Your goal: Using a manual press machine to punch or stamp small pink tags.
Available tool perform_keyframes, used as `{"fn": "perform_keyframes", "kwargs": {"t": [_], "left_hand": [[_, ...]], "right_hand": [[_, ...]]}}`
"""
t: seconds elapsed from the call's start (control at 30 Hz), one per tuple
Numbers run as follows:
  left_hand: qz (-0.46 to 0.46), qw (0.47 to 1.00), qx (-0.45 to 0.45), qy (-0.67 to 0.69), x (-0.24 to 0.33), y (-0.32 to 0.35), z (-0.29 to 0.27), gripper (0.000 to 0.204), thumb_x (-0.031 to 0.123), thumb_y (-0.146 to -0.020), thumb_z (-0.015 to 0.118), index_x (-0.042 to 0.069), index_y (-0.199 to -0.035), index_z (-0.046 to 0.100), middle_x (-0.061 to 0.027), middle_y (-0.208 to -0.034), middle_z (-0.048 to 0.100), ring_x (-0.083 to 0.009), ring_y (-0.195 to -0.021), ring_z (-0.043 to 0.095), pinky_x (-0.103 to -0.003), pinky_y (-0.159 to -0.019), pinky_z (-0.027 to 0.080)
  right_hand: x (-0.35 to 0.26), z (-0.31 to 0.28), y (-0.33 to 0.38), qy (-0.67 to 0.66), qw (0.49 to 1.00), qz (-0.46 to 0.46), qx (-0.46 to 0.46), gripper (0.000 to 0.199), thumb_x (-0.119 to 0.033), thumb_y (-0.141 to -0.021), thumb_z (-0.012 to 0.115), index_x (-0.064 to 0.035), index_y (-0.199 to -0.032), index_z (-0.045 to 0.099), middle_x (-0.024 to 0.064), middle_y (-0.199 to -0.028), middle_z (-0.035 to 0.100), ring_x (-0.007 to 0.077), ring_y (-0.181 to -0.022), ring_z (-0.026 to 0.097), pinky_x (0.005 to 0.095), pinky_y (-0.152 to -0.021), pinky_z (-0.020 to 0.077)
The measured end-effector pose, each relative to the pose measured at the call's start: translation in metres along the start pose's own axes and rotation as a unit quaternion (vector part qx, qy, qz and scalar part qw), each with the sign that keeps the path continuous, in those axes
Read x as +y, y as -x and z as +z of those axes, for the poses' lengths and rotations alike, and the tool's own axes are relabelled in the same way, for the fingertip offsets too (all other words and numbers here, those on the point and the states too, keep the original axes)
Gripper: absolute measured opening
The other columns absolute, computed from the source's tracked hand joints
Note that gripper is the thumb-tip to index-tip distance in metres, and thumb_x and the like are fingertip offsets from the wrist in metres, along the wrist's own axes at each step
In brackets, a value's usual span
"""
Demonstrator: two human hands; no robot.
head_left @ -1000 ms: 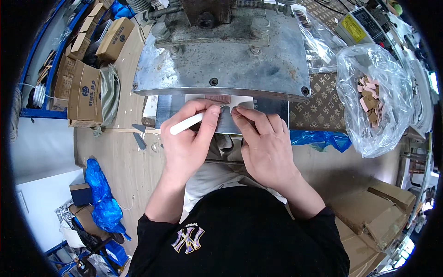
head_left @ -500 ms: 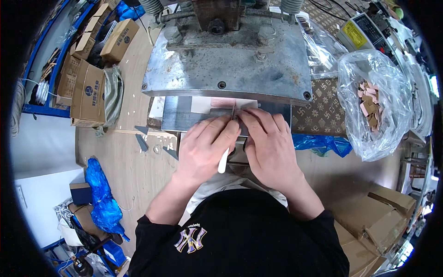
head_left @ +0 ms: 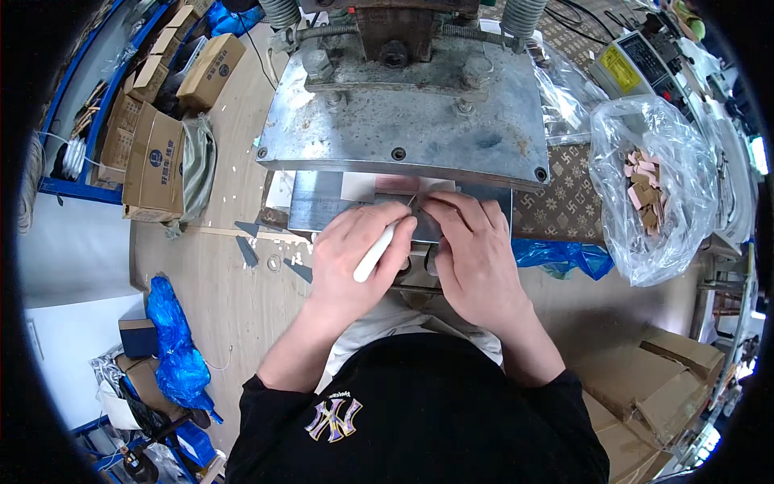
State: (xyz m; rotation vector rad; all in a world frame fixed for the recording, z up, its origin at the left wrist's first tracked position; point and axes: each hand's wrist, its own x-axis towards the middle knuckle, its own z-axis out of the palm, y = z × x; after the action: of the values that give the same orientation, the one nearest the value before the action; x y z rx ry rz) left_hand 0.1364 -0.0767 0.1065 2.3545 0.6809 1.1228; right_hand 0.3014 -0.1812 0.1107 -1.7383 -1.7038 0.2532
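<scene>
My left hand [head_left: 351, 246] is closed around a white-handled tool [head_left: 375, 254] with a thin metal tip. The handle slants down to the left, and the tip reaches up between my hands. Beside it my right hand [head_left: 476, 254] lies over the metal plate [head_left: 310, 202], fingers stretched forward and thumb apart. Its fingertips rest near the tool's tip; whether they press on a small part is hidden. Just beyond the fingers, a pink piece [head_left: 395, 183] lies on a white sheet [head_left: 357, 186], partly in the shadow of the press head [head_left: 403, 129].
The heavy steel press head overhangs the plate, close beyond my fingers. A clear plastic bag [head_left: 609, 202] of pink and brown pieces stands at right on a patterned cover [head_left: 556, 189]. Cardboard boxes [head_left: 153, 165] stand at left; blue plastic [head_left: 564, 252] hangs under the table's right side.
The tool's handle has tilted to the left and shows more of its length. My left fingers have shifted their grip. My right hand has hardly moved, and the view has shifted slightly.
</scene>
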Motion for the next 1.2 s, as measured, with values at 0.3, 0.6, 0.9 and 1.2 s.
{"fn": "perform_keyframes", "kwargs": {"t": [0.3, 0.6, 0.9, 1.2], "left_hand": [[-0.146, 0.988, -0.025, 0.049, 0.004, -0.004, -0.006, 0.011, 0.008, -0.100, 0.073, -0.002, -0.106, 0.074, -0.0081, -0.092, 0.077, -0.0127, -0.079, 0.069, -0.027, -0.073, 0.055], [-0.219, 0.969, 0.002, 0.113, 0.005, -0.010, -0.004, 0.010, 0.010, -0.099, 0.073, 0.001, -0.102, 0.073, -0.0110, -0.086, 0.074, -0.0187, -0.073, 0.071, -0.030, -0.069, 0.054], [-0.216, 0.970, -0.006, 0.110, 0.004, -0.010, -0.004, 0.011, 0.012, -0.100, 0.073, 0.002, -0.103, 0.073, -0.0107, -0.088, 0.075, -0.0202, -0.074, 0.072, -0.031, -0.069, 0.055], [0.043, 0.989, -0.079, -0.120, 0.014, 0.001, 0.001, 0.024, 0.012, -0.090, 0.073, 0.006, -0.113, 0.070, -0.0057, -0.098, 0.072, -0.0241, -0.086, 0.070, -0.038, -0.077, 0.054]], "right_hand": [[0.007, 0.000, 0.005, -0.017, 1.000, -0.018, 0.012, 0.053, 0.002, -0.083, 0.059, -0.0034, -0.136, 0.063, 0.0125, -0.136, 0.060, 0.0353, -0.110, 0.052, 0.0455, -0.100, 0.0443], [0.006, -0.002, 0.005, -0.019, 1.000, -0.010, 0.007, 0.054, 0.002, -0.082, 0.060, -0.0032, -0.136, 0.064, 0.0122, -0.136, 0.060, 0.0356, -0.111, 0.053, 0.0455, -0.100, 0.0449], [0.006, 0.000, 0.006, -0.017, 1.000, -0.012, 0.013, 0.054, 0.002, -0.082, 0.060, -0.0031, -0.136, 0.064, 0.0124, -0.137, 0.059, 0.0358, -0.113, 0.053, 0.0460, -0.102, 0.0447], [0.005, -0.004, 0.003, -0.018, 1.000, 0.001, -0.006, 0.054, 0.002, -0.083, 0.058, -0.0026, -0.137, 0.062, 0.0159, -0.136, 0.059, 0.0385, -0.118, 0.053, 0.0465, -0.104, 0.0444]]}}
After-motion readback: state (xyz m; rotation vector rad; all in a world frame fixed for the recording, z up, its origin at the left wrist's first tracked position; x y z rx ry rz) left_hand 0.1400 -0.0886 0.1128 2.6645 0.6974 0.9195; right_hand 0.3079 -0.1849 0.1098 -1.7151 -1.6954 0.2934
